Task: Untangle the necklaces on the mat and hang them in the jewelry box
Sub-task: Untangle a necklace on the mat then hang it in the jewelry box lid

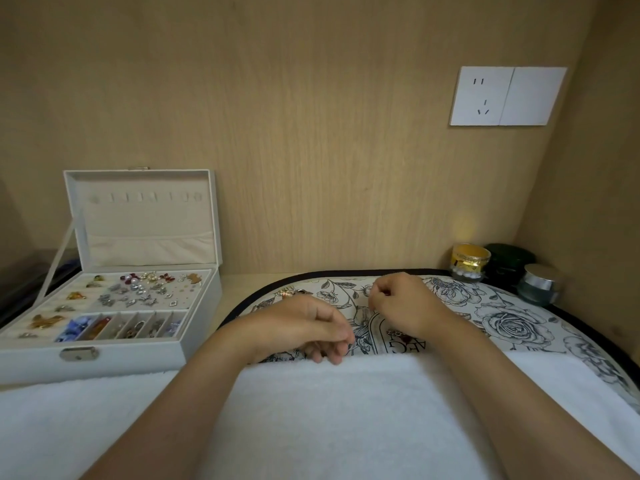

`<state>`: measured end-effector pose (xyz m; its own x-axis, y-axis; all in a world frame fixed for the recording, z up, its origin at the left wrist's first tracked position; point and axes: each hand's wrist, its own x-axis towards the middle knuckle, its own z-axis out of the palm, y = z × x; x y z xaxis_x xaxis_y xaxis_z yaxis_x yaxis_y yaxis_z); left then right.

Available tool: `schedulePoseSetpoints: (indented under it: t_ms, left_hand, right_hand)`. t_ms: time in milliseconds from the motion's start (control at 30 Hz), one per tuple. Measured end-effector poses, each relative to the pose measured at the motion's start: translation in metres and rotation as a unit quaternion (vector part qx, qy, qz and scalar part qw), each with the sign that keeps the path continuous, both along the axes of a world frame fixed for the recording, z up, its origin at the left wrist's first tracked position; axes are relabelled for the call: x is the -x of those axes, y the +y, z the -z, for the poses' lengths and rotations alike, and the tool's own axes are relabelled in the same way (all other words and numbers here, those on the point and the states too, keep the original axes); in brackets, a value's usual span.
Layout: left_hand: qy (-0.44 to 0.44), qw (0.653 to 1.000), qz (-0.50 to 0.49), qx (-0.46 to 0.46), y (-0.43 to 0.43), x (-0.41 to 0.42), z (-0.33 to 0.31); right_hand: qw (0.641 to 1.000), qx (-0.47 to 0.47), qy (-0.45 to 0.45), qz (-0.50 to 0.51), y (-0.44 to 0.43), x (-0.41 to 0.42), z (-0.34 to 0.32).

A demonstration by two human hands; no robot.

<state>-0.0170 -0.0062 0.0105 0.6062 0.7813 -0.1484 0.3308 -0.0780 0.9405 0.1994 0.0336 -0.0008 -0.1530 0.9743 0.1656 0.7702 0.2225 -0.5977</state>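
Left hand point(304, 327), right hand point(398, 303) curled over mat point(519, 323); hold on chain too thin to tell. Necklaces point(394, 332) on mat by hands. Risk: tighter knot or snapped chain from hard tug.

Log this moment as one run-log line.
phase: untangling | left hand: curled over black-trimmed floral fabric mat | right hand: curled, hold unclear | white open jewelry box: lid hooks bare

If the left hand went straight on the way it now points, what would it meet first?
Probably the right hand, just ahead of the left hand over the flowered mat, a narrow strip of mat between them. Relative height is unclear from one view.
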Motion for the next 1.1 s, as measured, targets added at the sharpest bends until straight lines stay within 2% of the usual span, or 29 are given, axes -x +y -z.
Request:
schedulePoseSetpoints:
  t_ms: [100, 167, 267, 333, 400, 533, 700, 800, 967, 1100]
  left_hand:
    - [0.037, 0.999, -0.023, -0.026, 0.002, 0.002, 0.001]
    - [0.078, 0.99, -0.064, -0.1, 0.007, 0.007, 0.003]
    - [0.152, 0.937, -0.16, -0.27, 0.015, 0.013, 0.013]
    - [0.211, 0.901, -0.149, -0.35, 0.02, 0.014, 0.022]
    - [0.241, 0.896, -0.112, -0.356, 0.022, 0.016, 0.03]
    - [0.217, 0.905, -0.11, -0.349, 0.024, 0.02, 0.033]
    - [0.252, 0.87, -0.157, -0.393, 0.03, 0.031, 0.038]
    - [0.301, 0.874, -0.153, -0.349, 0.031, 0.04, 0.041]
    - [0.325, 0.865, -0.177, -0.339, 0.036, 0.043, 0.046]
    - [0.34, 0.836, -0.184, -0.39, 0.039, 0.038, 0.043]
  right_hand:
    - [0.999, 0.015, 0.028, -0.015, -0.005, 0.002, -0.007]
    - [0.999, 0.02, 0.029, -0.033, -0.008, 0.004, -0.009]
    - [0.998, 0.016, 0.006, -0.053, -0.011, 0.004, -0.01]
    - [0.997, 0.02, -0.034, -0.063, -0.011, 0.005, -0.009]
    - [0.995, 0.042, -0.046, -0.073, -0.009, 0.005, -0.007]
    - [0.994, 0.051, -0.051, -0.088, -0.007, 0.012, -0.003]
    - [0.985, -0.06, -0.082, -0.137, 0.0, 0.033, 0.008]
    - [0.973, -0.079, -0.125, -0.177, 0.009, 0.038, 0.018]
    - [0.962, -0.144, -0.199, -0.12, 0.01, 0.031, 0.017]
    - [0.966, -0.152, -0.181, -0.106, 0.01, 0.033, 0.02]
